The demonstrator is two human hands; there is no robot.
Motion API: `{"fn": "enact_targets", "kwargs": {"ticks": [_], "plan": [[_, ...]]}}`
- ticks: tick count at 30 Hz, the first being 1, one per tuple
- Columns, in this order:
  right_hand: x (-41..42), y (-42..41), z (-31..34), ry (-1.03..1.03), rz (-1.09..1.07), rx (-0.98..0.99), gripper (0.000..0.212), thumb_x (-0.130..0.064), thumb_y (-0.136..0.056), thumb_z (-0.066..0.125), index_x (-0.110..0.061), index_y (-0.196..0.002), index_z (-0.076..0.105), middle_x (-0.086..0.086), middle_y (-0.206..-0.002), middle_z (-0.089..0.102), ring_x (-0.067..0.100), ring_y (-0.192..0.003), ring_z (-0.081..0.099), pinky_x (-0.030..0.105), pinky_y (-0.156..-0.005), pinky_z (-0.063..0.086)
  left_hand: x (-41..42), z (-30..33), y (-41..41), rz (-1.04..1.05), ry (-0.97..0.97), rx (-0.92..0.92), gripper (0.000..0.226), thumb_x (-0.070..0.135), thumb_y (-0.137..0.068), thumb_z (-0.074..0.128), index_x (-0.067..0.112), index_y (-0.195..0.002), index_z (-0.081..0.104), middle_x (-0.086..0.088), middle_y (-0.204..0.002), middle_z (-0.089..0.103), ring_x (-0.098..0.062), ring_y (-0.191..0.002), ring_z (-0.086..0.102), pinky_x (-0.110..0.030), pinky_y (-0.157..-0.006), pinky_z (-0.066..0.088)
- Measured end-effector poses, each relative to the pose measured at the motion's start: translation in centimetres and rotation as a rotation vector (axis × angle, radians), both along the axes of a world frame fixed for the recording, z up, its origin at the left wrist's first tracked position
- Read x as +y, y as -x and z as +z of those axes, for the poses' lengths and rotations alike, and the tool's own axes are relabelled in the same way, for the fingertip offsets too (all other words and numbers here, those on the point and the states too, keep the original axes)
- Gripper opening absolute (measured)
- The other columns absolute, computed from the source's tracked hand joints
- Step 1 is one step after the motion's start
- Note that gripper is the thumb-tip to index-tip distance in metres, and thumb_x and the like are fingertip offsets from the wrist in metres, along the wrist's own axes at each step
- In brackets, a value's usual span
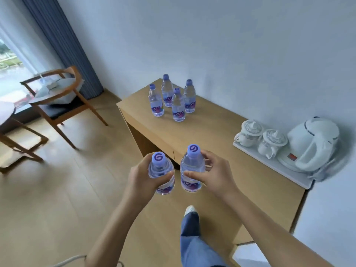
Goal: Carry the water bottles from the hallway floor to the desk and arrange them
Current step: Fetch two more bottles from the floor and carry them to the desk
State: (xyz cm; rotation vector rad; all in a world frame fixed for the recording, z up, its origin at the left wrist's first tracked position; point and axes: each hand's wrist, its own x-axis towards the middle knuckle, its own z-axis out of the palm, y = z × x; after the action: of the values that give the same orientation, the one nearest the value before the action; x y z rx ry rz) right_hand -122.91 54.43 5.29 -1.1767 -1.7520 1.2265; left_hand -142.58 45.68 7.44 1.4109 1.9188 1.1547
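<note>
Clear ribbed plastic bottles: left hand point(141, 175) grips one point(161, 175), right hand point(215, 174) another point(190, 170).

Counter point(202, 132): bare middle strip ahead of my hands; four bottles point(172, 99) clustered at 12 o'clock, kettle tray point(269, 160) blocking 2 o'clock.

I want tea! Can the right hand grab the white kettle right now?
Probably not yet. The right hand is already gripping a water bottle, so it has no free fingers. The kettle stands unblocked on the desk.
</note>
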Motion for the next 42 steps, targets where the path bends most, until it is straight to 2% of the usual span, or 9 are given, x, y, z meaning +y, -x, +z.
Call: {"fn": "enact_targets", "kwargs": {"ticks": [5,11,18,22,27,30,32,37,42], "plan": [[10.2,2.1,-1.5,0.026,-0.065,0.04,0.05,-0.045,-0.055,0.085,-0.041,-0.101,0.067,-0.023,-0.096,0.072,-0.001,-0.09,0.068,0.024,-0.08,0.055,11.1,-2.0,1.7,-0.037,-0.019,-0.024,0.043,0.046,-0.059,0.08,0.051,-0.094,0.057,0.028,-0.089,0.068,0.008,-0.081,0.065,-0.002,-0.063,0.044],[20.2,3.4,-2.2,0.004,-0.155,0.018,0.051,-0.039,-0.053,0.083,-0.062,-0.091,0.06,-0.03,-0.091,0.069,-0.006,-0.083,0.066,0.007,-0.07,0.048,21.7,-3.6,2.5,-0.08,0.052,-0.063,0.043,0.046,-0.057,0.08,0.046,-0.092,0.054,0.023,-0.083,0.068,0.006,-0.074,0.063,-0.004,-0.057,0.043],[26.6,2.8,-5.4,0.071,-0.335,-0.053,0.057,-0.019,-0.055,0.092,-0.049,-0.089,0.056,-0.029,-0.083,0.067,-0.019,-0.083,0.059,0.001,-0.067,0.041,29.9,-6.1,2.6,-0.159,0.177,-0.093,0.039,0.04,-0.056,0.081,0.039,-0.082,0.051,0.019,-0.079,0.065,0.002,-0.066,0.058,-0.012,-0.058,0.045],[28.5,2.5,-6.9,0.122,-0.418,-0.101,0.051,-0.019,-0.054,0.09,-0.047,-0.081,0.058,-0.029,-0.077,0.064,-0.02,-0.075,0.057,0.001,-0.062,0.04,33.0,-7.5,2.5,-0.178,0.246,-0.072,0.043,0.043,-0.055,0.081,0.03,-0.084,0.051,0.023,-0.079,0.063,0.001,-0.068,0.058,-0.013,-0.058,0.044],[29.6,2.3,-8.4,0.174,-0.51,-0.128,0.058,-0.021,-0.056,0.093,-0.039,-0.097,0.056,-0.019,-0.096,0.067,-0.009,-0.086,0.062,0.008,-0.069,0.043,35.4,-8.9,2.7,-0.231,0.281,-0.074,0.043,0.021,-0.062,0.088,0.028,-0.085,0.052,0.021,-0.08,0.065,0.004,-0.067,0.06,-0.01,-0.057,0.045],[29.9,2.5,-9.0,0.182,-0.542,-0.139,0.062,-0.023,-0.057,0.095,-0.032,-0.104,0.056,-0.011,-0.102,0.068,0.002,-0.092,0.064,0.014,-0.074,0.046,36.2,-9.2,2.9,-0.234,0.295,-0.102,0.043,0.015,-0.062,0.088,0.025,-0.087,0.054,0.014,-0.081,0.067,0.004,-0.068,0.06,-0.011,-0.057,0.046],[30.0,2.6,-9.2,0.188,-0.562,-0.136,0.062,-0.023,-0.057,0.095,-0.032,-0.104,0.055,-0.012,-0.103,0.068,-0.001,-0.092,0.064,0.015,-0.075,0.047,36.6,-9.2,3.1,-0.24,0.303,-0.126,0.043,0.018,-0.06,0.087,0.024,-0.088,0.054,0.011,-0.08,0.067,0.003,-0.069,0.061,-0.011,-0.058,0.047],[30.0,3.0,-9.4,0.195,-0.558,-0.144,0.062,-0.022,-0.059,0.094,-0.031,-0.102,0.05,-0.015,-0.103,0.064,-0.015,-0.09,0.059,0.004,-0.069,0.042,37.2,-9.0,3.0,-0.281,0.305,-0.118,0.045,0.019,-0.059,0.087,0.019,-0.087,0.051,0.008,-0.079,0.064,0.002,-0.067,0.058,-0.011,-0.059,0.045],[29.6,2.6,-9.5,0.183,-0.527,-0.161,0.067,-0.015,-0.061,0.092,-0.027,-0.11,0.048,-0.005,-0.113,0.06,-0.004,-0.097,0.059,0.003,-0.073,0.04,37.0,-8.8,3.1,-0.312,0.304,-0.083,0.051,0.014,-0.061,0.088,0.021,-0.094,0.05,0.01,-0.085,0.063,0.001,-0.076,0.059,-0.008,-0.061,0.043]]}}
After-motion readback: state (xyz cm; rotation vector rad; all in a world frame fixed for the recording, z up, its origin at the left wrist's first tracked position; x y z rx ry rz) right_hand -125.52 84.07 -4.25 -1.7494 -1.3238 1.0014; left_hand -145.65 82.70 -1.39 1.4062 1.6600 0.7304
